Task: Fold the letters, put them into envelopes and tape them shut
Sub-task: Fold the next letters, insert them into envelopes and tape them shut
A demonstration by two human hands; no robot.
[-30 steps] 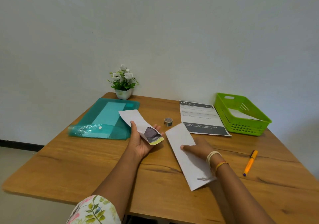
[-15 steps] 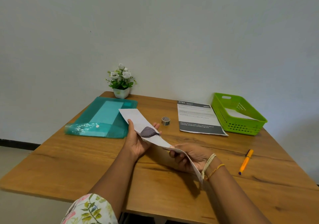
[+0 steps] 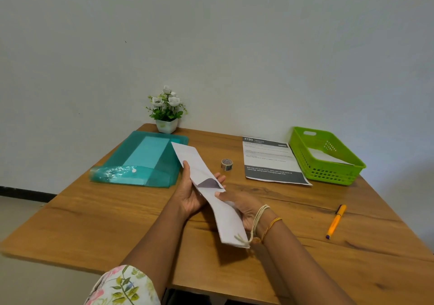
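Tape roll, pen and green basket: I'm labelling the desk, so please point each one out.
tape roll point(image 3: 226, 164), head view, on its outer side wall.
pen point(image 3: 336, 221), head view, on the middle of its orange barrel.
green basket point(image 3: 328, 175), head view, on its slotted front wall.

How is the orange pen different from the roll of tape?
The orange pen is long and thin; the roll of tape is short and round. The pen lies near the table's right edge; the tape sits mid-table beside the printed sheet. Both rest untouched on the wooden table.
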